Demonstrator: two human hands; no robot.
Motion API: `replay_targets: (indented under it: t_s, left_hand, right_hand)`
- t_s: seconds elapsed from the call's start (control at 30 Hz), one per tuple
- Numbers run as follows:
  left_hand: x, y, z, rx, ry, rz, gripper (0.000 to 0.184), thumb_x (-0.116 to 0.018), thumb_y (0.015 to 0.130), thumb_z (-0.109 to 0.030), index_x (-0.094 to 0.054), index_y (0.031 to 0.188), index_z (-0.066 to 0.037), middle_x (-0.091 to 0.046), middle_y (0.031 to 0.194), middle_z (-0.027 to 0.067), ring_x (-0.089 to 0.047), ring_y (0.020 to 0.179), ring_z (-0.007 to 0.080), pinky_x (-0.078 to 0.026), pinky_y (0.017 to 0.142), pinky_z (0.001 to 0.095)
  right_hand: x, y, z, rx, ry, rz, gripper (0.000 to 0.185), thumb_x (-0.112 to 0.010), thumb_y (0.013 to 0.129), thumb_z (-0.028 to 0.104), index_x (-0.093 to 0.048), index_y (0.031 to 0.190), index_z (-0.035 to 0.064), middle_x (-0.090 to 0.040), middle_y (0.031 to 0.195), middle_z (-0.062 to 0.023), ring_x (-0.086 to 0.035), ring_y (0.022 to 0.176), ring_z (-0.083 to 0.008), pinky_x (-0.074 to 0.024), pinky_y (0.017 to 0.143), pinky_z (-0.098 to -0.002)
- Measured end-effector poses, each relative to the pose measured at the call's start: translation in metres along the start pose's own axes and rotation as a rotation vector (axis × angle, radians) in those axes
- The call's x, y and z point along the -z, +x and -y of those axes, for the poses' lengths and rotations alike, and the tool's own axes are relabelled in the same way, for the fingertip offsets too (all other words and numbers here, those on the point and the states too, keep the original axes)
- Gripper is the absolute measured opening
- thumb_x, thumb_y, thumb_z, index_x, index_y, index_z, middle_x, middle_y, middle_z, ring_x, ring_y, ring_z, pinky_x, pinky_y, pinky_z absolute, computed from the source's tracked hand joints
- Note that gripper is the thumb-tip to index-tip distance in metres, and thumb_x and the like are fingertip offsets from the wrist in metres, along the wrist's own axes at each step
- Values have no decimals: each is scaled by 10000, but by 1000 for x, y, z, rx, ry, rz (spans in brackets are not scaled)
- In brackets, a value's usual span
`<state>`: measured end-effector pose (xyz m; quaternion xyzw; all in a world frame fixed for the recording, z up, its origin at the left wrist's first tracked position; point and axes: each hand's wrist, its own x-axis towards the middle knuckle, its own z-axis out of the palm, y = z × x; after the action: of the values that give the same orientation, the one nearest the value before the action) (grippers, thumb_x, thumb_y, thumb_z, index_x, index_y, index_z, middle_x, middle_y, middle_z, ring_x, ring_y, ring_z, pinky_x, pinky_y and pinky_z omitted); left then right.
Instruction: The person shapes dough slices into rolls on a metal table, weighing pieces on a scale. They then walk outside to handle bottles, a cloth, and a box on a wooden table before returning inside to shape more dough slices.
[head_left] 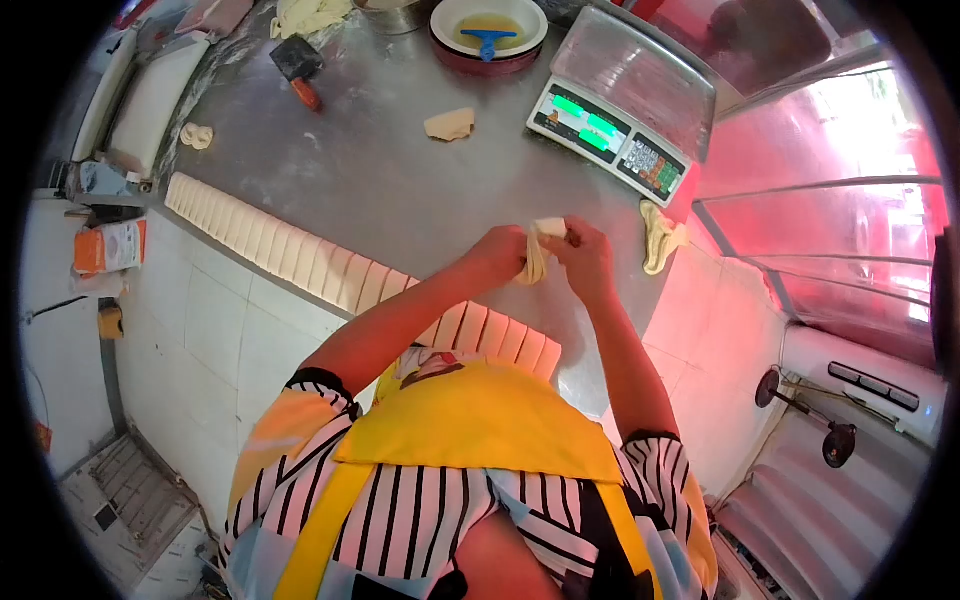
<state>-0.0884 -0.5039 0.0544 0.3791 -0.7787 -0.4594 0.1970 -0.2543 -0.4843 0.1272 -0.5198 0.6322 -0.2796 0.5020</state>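
Between my two hands a folded strip of pale dough [536, 262] hangs in a loop above the metal table. My left hand [497, 256] is closed on the dough's left side. My right hand [586, 258] pinches its upper right end with thumb and fingers. A long row of cut dough strips [290, 252] runs diagonally along the table's near edge, partly hidden under my left forearm. To the right, a twisted piece of dough [660, 237] lies at the table's edge. Beyond my hands sits a flat dough piece [450, 125].
A digital scale [610, 135] with a lit green display stands at the back right. Behind are a bowl of yellowish liquid [490, 28] with a blue tool and a scraper [298, 62]. A small dough piece [197, 136] lies at left on the metal table [370, 200].
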Motion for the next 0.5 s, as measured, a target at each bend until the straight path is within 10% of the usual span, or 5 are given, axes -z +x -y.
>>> replay_targets:
  t_s: [0.2, 0.5]
  left_hand:
    - [-16, -12, 6, -126, -28, -258, 273, -645, 763, -106, -577, 1022, -52, -477, 996, 110, -532, 766, 246, -469, 666, 324]
    - [-3, -4, 16, 150, -405, -90, 255, -649, 788, -120, -597, 1022, -30, -603, 831, 59, -558, 669, 100, -452, 594, 255]
  right_hand:
    - [-29, 19, -70, -445, 914, 54, 161, -606, 855, 169, -544, 876, 23, -572, 774, -47, -572, 656, -162, -481, 581, -284]
    - [-32, 15, -64, -735, 636, 157, 306, -490, 922, 335, -569, 989, 47, -599, 883, -85, -597, 694, -170, -527, 630, -302]
